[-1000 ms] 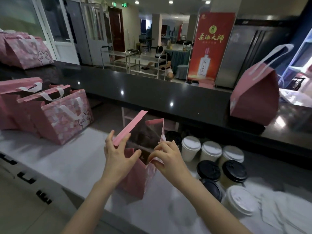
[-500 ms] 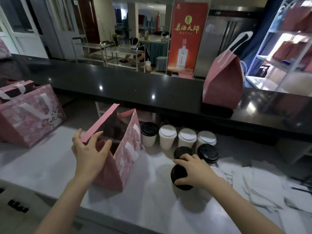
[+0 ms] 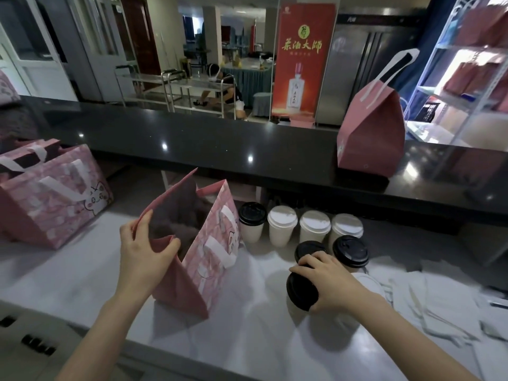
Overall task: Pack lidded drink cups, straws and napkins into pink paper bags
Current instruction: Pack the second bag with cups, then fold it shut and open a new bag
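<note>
Two hands engaged: left hand (image 3: 143, 254) pinches the near rim of the bag (image 3: 209, 243), which stands open on the counter (image 3: 68, 276), forearm angled in from lower left. The right hand (image 3: 327, 284) grips a black-lidded cup (image 3: 301, 292), fingers curled over the lid, right of the bag.

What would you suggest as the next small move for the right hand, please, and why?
Probably lift the black-lidded cup and carry it left into the open pink bag: the right hand grips the cup at its lid, and the left hand holds the bag's mouth open.
</note>
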`<state>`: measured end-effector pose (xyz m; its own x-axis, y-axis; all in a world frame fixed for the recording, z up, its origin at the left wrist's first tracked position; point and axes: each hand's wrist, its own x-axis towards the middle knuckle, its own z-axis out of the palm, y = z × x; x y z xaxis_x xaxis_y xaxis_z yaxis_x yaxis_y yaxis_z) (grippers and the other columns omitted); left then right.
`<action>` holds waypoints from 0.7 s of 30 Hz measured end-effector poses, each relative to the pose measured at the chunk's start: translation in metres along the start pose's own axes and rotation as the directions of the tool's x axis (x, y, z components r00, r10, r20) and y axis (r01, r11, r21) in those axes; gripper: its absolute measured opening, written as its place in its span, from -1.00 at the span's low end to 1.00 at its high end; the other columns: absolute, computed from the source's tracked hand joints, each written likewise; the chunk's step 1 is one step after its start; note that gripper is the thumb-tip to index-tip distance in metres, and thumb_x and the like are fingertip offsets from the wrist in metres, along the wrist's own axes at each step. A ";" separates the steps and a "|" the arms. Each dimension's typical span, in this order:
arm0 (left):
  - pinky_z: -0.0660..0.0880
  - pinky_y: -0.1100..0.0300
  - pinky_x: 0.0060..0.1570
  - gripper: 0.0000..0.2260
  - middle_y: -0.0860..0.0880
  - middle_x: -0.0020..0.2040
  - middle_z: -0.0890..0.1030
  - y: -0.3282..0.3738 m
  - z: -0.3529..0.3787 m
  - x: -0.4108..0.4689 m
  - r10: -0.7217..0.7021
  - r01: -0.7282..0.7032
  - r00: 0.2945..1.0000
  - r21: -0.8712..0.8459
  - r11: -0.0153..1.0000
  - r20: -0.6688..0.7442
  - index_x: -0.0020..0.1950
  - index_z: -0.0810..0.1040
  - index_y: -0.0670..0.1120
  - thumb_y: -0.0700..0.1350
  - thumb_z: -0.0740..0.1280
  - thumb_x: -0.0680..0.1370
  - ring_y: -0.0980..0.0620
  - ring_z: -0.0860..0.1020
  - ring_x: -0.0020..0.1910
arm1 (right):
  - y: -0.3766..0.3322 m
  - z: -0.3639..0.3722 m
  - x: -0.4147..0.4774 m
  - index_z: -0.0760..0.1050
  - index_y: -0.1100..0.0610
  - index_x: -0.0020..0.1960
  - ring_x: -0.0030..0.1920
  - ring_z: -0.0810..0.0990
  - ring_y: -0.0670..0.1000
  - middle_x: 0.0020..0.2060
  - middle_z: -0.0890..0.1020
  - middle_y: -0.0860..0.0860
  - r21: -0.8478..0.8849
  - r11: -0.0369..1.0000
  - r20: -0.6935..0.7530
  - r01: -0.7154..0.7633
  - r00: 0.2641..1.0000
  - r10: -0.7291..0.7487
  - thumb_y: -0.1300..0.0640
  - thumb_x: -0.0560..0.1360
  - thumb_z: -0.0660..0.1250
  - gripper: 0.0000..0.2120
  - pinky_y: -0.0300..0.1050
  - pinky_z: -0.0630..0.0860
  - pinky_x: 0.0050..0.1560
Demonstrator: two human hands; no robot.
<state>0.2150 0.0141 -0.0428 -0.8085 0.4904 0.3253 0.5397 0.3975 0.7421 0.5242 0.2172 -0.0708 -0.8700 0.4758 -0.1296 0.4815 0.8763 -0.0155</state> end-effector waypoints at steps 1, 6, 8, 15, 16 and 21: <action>0.32 0.06 0.32 -0.34 0.01 0.28 0.24 -0.001 -0.002 0.001 0.001 -0.001 1.000 -0.006 1.000 -0.006 0.50 0.26 0.03 -0.01 0.44 0.45 -0.02 0.33 0.31 | -0.003 -0.004 0.001 0.25 -0.14 0.41 0.26 0.25 0.01 0.24 0.33 -0.15 0.029 1.000 -0.012 -0.002 1.000 0.003 -0.24 0.15 0.40 -0.14 -0.12 0.22 0.31; 0.29 0.09 0.33 -0.28 0.03 0.31 0.23 -0.006 -0.014 0.010 0.034 -0.034 0.999 -0.008 0.999 -0.007 0.52 0.22 0.02 -0.06 0.47 0.43 -0.01 0.29 0.36 | -0.034 -0.050 0.012 0.26 -0.12 0.43 0.25 0.34 -0.06 0.25 0.29 -0.17 0.322 0.945 -0.180 0.054 0.984 0.005 -0.19 0.16 0.44 -0.13 -0.13 0.38 0.27; 0.26 0.12 0.35 -0.24 0.05 0.33 0.21 -0.008 -0.019 0.015 0.076 -0.076 0.997 0.007 0.997 0.003 0.53 0.19 -0.01 -0.08 0.49 0.41 -0.02 0.27 0.38 | -0.048 -0.074 0.016 0.28 -0.08 0.44 0.27 0.36 -0.08 0.26 0.28 -0.15 0.384 0.916 -0.302 0.114 0.953 0.007 -0.11 0.18 0.50 -0.13 -0.14 0.40 0.27; 0.24 0.14 0.35 -0.13 0.08 0.39 0.13 -0.018 -0.041 0.026 0.256 -0.261 0.964 0.083 0.962 0.074 0.55 0.10 0.00 -0.04 0.52 0.37 0.06 0.17 0.40 | -0.095 -0.140 0.037 0.32 -0.06 0.41 0.26 0.35 -0.15 0.24 0.27 -0.19 0.415 0.848 -0.566 0.330 0.823 -0.043 -0.16 0.18 0.47 -0.17 -0.31 0.36 0.20; 0.23 0.15 0.35 -0.11 0.08 0.40 0.13 -0.019 -0.044 0.027 0.279 -0.288 0.955 0.089 0.954 0.096 0.55 0.08 0.02 -0.03 0.52 0.37 0.08 0.16 0.40 | -0.104 -0.142 0.043 0.31 -0.08 0.41 0.25 0.34 -0.17 0.24 0.26 -0.21 0.427 0.835 -0.556 0.346 0.829 -0.059 -0.16 0.19 0.48 -0.17 -0.36 0.35 0.17; 0.18 0.25 0.32 -0.07 0.11 0.41 0.07 -0.024 -0.059 0.026 0.339 -0.363 0.917 0.088 0.928 0.212 0.56 0.00 0.11 0.01 0.46 0.31 0.17 0.09 0.37 | -0.153 -0.125 0.087 0.22 -0.11 0.45 0.32 0.29 -0.09 0.30 0.23 -0.18 0.412 0.840 -0.426 0.354 0.890 -0.166 -0.08 0.25 0.53 -0.15 -0.13 0.44 0.26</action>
<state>0.1669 -0.0281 -0.0180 -0.5086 0.7489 0.4249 0.8146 0.2587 0.5191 0.3612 0.1339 0.0442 -0.8989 0.3102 0.3094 0.1405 0.8730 -0.4671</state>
